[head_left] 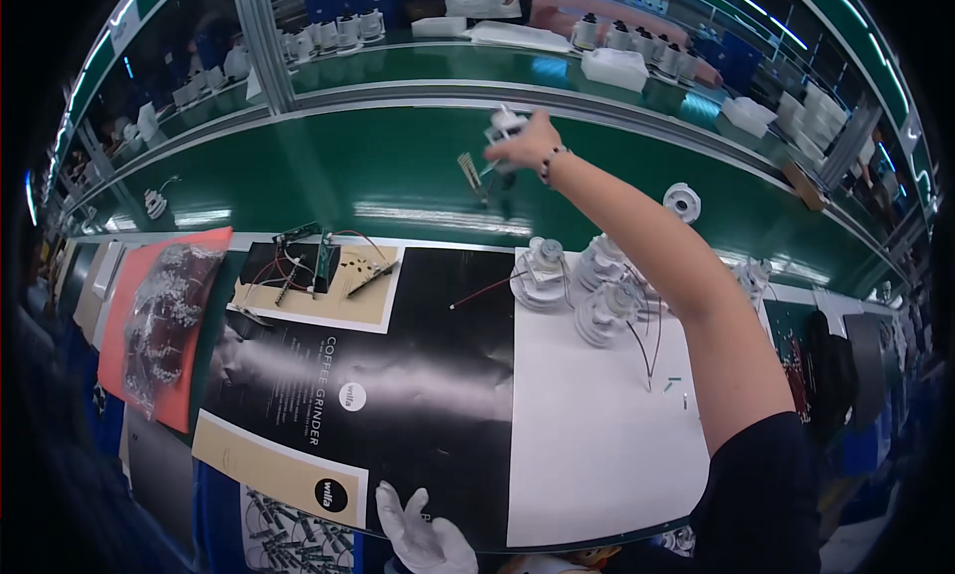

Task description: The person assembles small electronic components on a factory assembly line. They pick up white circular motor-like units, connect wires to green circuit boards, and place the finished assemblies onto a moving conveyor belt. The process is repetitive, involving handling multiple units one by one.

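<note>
My right hand, bare and with a bracelet at the wrist, reaches far out over the green belt. Its fingers are closed around a white plastic motor assembly, from which a small circuit board appears to hang. At the lower edge, my left hand wears a white glove, holds nothing and has its fingers apart beside the black printed sheet. Several similar white assemblies with wires, among them a front one and a left one, stand around the white sheet's far edge, below my right arm.
Wired circuit boards lie on the printed sheet's beige part. A clear plastic bag rests on pink foam at left; a bin of green boards sits below. Beyond the green belt, a metal post rises and a person works.
</note>
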A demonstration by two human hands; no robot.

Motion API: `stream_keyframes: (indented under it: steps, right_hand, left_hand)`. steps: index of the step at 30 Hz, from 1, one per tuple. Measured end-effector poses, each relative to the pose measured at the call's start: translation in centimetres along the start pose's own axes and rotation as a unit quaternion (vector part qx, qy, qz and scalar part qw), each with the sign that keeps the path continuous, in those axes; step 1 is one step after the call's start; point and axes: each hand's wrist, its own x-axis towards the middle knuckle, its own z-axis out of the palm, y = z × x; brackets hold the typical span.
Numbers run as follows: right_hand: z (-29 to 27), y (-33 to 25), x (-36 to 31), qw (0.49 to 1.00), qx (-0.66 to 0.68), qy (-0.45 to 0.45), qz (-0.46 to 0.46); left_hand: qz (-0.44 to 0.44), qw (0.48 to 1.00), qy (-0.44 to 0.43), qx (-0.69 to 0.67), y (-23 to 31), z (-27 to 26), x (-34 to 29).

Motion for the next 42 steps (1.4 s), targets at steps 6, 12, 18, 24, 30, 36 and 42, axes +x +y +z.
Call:
stream_keyframes:
  steps: [6,12,18,24,30,36,42]
  right_hand:
    - [-0.3,9.4,1.4,0.989,-0.141,0.005,-0.034]
    - [-5.1,9.0,2.2,0.9,-0.361,-0.238,-0.055]
    - [-7.8,8.9,0.7,0.92,-0.216,-0.326,0.005]
    - [-13.7,16.3,2.7,0.931,-0.354,0.028,0.085]
    - [-11.3,17.2,2.2,0.944,-0.062,0.023,0.323]
    - [-11.1,15.0,1.2,0.952,0.113,0.041,0.28]
    - [-14.6,4.3,-9.8,0.901,0.423,-0.062,-0.074]
  left_hand:
    - [-0.021,0.995,-0.1,0.022,0.2,-1.4,0.3]
    - [0.02,0.989,-0.141,0.051,0.1,-1.3,1.0]
    - [0.038,0.987,-0.139,0.067,0.6,-0.9,1.6]
    - [0.02,0.991,-0.122,0.051,0.8,-0.3,1.5]
    - [-0.007,0.991,-0.13,0.033,1.2,-0.5,1.4]
    - [-0.014,0.998,-0.058,0.002,1.9,0.6,1.3]
    - [0.018,0.998,-0.057,-0.011,0.8,0.6,0.8]
